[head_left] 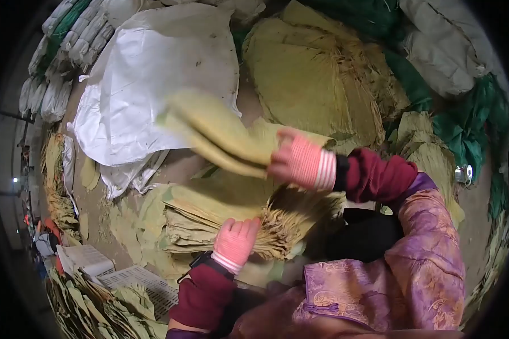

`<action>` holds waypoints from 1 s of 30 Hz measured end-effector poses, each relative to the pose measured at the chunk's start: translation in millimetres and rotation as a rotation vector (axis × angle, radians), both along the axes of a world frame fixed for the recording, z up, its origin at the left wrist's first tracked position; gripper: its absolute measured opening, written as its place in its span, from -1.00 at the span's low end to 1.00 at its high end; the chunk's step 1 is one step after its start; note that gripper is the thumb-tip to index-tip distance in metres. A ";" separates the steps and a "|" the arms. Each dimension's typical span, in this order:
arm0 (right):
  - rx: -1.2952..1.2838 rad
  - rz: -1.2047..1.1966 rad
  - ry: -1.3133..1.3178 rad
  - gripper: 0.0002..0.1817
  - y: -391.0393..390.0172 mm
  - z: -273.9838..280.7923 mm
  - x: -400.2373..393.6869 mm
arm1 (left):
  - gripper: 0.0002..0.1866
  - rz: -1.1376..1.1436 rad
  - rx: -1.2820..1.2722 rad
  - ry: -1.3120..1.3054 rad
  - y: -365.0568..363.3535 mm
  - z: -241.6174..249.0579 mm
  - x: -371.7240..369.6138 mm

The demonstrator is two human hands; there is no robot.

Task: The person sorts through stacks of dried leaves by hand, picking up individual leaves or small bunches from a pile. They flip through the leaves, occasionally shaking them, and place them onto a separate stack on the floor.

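A pink-and-white striped glove covers my right hand [302, 160], which is closed on the stem end of a dried leaf [220, 133]. That leaf is raised and folded over lengthwise, and its far end is smeared by motion. Below it lies a thick stack of dried leaves [192, 226], with brown, gathered stem ends toward the right. My left hand [236, 240], gloved the same way, presses on the near edge of this stack with its fingers curled together over the top.
A white sack [164, 79] lies spread at upper left. Large piles of flat leaves [300, 73] stand behind my right hand, beside green netting [475, 124]. At lower left, printed paper [141, 285] lies near more leaves [90, 311]. A shiny can [464, 174] is at far right.
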State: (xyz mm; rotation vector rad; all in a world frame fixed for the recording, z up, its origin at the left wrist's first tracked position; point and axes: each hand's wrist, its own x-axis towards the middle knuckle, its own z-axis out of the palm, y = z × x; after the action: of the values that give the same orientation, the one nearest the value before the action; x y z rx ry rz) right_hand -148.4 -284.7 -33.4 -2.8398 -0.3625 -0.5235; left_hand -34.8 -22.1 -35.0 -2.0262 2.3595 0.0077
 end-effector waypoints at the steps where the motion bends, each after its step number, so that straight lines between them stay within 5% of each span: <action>1: 0.123 0.054 0.059 -0.81 20.2 -13.3 -2.1 | -0.57 0.023 0.010 0.032 -0.2 -0.2 -0.9; 4: 0.361 0.159 0.143 -0.80 49.0 -37.3 -7.1 | -0.59 0.064 0.094 0.079 8.2 -5.3 0.0; 8: 0.784 0.331 0.124 -0.66 49.1 -65.5 -2.8 | -0.60 -0.002 -0.115 -0.060 27.1 -32.9 6.6; 15: 0.960 0.399 0.123 -0.47 39.3 -74.0 -5.8 | -0.61 0.054 0.016 0.182 8.5 -9.0 3.3; 18: 1.040 -0.060 0.186 -0.46 0.0 -47.2 -19.0 | -0.62 0.005 -0.020 0.078 13.7 -15.0 3.9; 20: 1.421 -0.475 0.101 -0.58 -38.6 -36.7 -28.0 | -0.66 0.038 0.038 0.091 10.2 -8.7 4.1; 24: 1.157 -0.824 -0.620 -0.51 -152.4 -61.6 -82.8 | -0.69 0.060 -0.007 0.129 13.0 -9.3 8.7; 27: 1.126 -0.923 -0.693 -0.50 -192.6 -78.1 -146.2 | -0.69 0.017 -0.041 0.150 15.8 -12.8 10.1; 30: 0.900 -1.333 -0.598 -0.57 -198.7 -80.7 -204.1 | -0.69 0.043 0.005 0.157 16.7 -14.1 10.6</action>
State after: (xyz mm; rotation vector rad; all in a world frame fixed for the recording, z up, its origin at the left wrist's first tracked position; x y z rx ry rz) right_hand -352.5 -483.4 -114.1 -1.6109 1.3890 -1.2846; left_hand -24.2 -5.4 -49.1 -2.1472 2.4000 0.1802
